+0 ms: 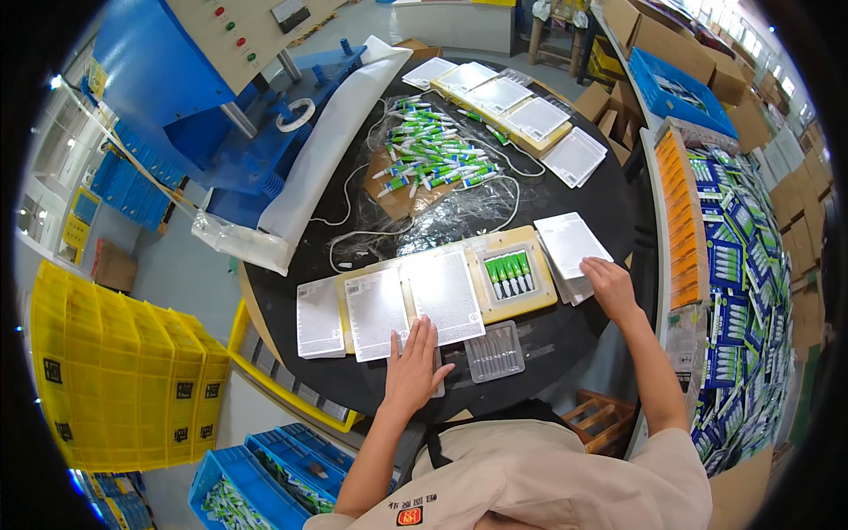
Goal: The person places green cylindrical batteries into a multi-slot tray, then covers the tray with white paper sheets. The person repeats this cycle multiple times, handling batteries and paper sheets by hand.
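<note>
A yellow-edged tray fixture (511,305) lies across the near part of the round black table. Its right-hand compartment shows several green-and-white tubes (510,274) side by side. Two printed white cards (444,296) cover the other compartments. My left hand (411,367) rests flat at the lower edge of these cards, fingers stretched out. By the fixture's right end is a stack of white cards (565,238); my right hand (609,287) pinches the top card at its right edge. Another white card stack (318,314) is at the left end. A clear plastic blister (495,352) lies in front.
Loose tubes (433,150) are heaped on plastic film mid-table, with a white cord around. Beyond lies a second fixture (503,106) with cards. A blue press machine (238,150) stands left, yellow crates (124,371) near left. Packed tube cards (733,265) fill the right side.
</note>
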The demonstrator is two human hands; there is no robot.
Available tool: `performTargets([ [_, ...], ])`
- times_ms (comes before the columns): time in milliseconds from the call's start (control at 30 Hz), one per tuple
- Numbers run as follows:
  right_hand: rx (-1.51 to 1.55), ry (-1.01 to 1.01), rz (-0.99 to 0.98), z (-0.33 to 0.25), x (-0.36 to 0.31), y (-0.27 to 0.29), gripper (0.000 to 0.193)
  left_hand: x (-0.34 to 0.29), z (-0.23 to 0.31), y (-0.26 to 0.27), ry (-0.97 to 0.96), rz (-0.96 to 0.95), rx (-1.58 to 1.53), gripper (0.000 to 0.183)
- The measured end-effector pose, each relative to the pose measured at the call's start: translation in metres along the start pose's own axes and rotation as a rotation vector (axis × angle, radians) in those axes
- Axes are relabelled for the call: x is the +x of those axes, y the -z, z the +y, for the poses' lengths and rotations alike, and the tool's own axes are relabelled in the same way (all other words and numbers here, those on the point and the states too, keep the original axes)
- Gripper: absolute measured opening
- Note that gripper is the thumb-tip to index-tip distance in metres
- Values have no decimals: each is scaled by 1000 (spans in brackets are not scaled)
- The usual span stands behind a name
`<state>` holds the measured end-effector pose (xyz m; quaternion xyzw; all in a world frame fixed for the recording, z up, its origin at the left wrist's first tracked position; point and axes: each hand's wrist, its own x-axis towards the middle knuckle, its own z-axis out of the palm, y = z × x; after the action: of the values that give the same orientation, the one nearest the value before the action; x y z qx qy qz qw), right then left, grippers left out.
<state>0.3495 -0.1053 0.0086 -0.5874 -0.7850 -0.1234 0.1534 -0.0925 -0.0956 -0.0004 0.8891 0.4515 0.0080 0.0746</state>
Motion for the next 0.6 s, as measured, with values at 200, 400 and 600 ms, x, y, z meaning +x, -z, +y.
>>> performTargets([
  [200,26,-89,258,-58,23,35,27,7,1,-12,-2,-29,47,81],
  [400,185,143,224,-127,28,0,30,15,10,-2,23,-25,132,81],
  [600,187,85,179,-130,5,-36,32,46,25,0,-70,33,38,85],
])
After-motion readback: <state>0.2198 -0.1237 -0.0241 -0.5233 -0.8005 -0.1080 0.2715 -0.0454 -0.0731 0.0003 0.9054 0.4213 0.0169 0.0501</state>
